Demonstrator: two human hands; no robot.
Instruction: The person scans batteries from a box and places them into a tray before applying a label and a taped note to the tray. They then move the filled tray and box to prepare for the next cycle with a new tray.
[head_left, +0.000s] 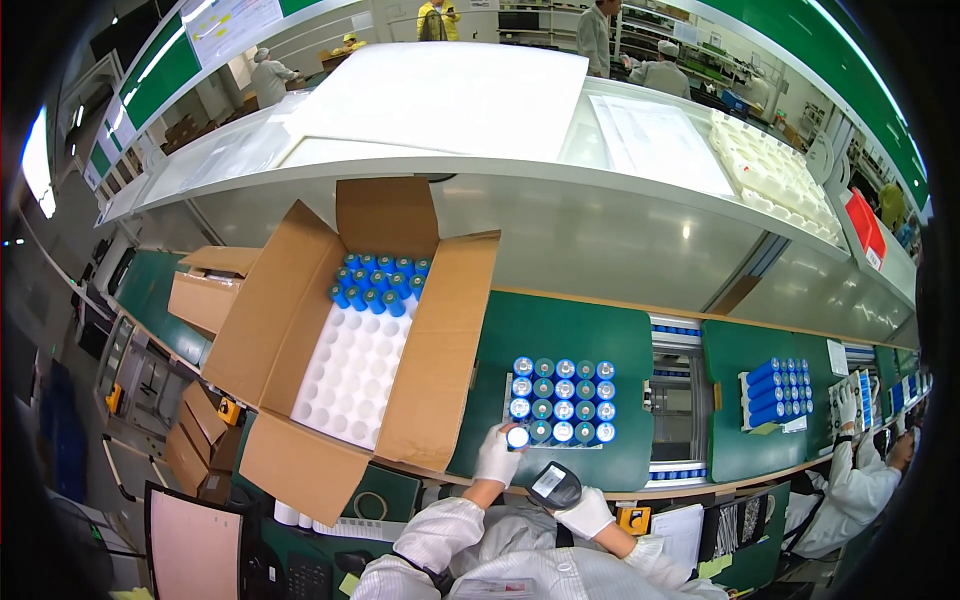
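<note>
Green table [570,318], with blue cells packed close

Behind the table is a shiny grey panel [590,235]. The left hand [494,458], in a white glove, has its fingers closed round one blue cell [517,438], at the near left corner of a block of blue cells [564,385]. I cannot tell if that one cell is lifted or resting. The right hand [588,513], gloved too, is wrapped round a dark handheld device [555,485], just on the near side of the block.

What might go wrong? The cells stand so close that a small bump from the left hand could tip a neighbour. If its fingers get loose, the cell could drop and roll off the near edge. The device could knock the near row too, if the right hand goes too far forward.

To the left sits a big open cardboard box [440,350]. Its right flap leans out toward the block, so a sleeve could catch on it. Inside is white foam [350,370] full of round holes, with more cells [375,285] at the far end. To the right, a gap with metal rails [680,400] could catch a rolling cell. Past that is a second green table [730,370].
</note>
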